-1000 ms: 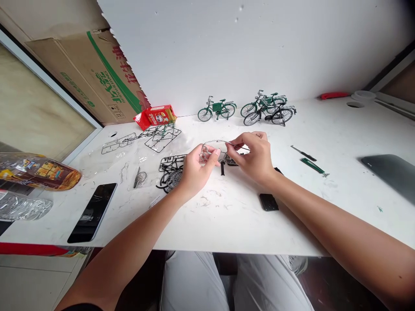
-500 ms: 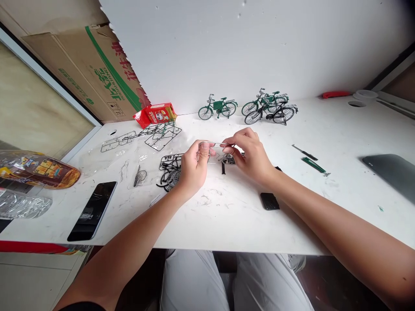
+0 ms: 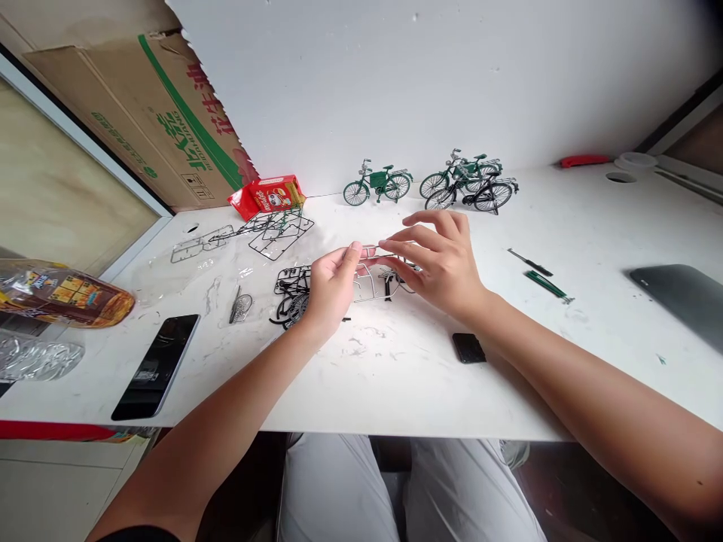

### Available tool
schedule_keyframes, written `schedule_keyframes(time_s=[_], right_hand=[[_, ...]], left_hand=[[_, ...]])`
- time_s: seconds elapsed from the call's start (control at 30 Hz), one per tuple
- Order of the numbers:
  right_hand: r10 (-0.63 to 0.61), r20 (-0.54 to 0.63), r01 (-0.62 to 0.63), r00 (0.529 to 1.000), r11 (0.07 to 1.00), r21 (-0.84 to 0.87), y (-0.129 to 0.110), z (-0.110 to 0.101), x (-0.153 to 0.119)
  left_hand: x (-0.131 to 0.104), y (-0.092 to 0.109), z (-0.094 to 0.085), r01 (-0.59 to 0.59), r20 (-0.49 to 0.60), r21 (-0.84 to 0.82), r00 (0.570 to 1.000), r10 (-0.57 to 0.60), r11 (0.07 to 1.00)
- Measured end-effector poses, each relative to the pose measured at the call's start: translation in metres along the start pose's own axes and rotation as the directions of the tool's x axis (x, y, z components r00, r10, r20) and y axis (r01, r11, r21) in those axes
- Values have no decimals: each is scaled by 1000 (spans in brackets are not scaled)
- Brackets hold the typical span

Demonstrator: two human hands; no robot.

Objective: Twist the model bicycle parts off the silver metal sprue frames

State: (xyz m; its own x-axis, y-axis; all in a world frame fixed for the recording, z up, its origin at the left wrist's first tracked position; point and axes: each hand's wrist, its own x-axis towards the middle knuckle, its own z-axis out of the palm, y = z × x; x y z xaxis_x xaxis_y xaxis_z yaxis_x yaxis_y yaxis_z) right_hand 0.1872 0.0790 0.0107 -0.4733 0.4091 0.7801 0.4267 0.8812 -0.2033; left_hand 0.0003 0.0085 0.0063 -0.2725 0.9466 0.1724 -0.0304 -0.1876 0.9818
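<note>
Silver sprue (image 3: 373, 280), pinched at its top edge between left hand (image 3: 330, 290) and right hand (image 3: 437, 263), hangs just above the bench (image 3: 395, 376); thin rails could snap, scattering parts toward the black sprue (image 3: 291, 290).

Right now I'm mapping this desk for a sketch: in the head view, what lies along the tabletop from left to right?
Snack bag → phone → left hand → silver parts frame pinched by both hands → right hand → small screwdriver → grey pad.
</note>
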Motion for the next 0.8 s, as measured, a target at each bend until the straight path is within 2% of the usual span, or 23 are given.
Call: schedule_keyframes(time_s=[0.27,0.4,0.53,0.67,0.8], right_hand=[[5,68,-5,998,1000,2,-2,-5,4],[-59,98,63,993,997,-38,-3,-5,5],[-131,78,139,988,984,-110,-3,-2,3],[-168,44,173,985,972,-160,1,1,1],[-146,32,149,989,973,-177,6,2,3]], left_hand=[[-3,4,2,-20,56,-26,998,21,999],[-5,0,2,-21,130,-46,991,27,999],[-5,-4,1,-34,146,-49,988,41,998],[-6,-1,1,-93,166,0,982,92,996],[-11,3,2,-217,182,87,963,198,972]])
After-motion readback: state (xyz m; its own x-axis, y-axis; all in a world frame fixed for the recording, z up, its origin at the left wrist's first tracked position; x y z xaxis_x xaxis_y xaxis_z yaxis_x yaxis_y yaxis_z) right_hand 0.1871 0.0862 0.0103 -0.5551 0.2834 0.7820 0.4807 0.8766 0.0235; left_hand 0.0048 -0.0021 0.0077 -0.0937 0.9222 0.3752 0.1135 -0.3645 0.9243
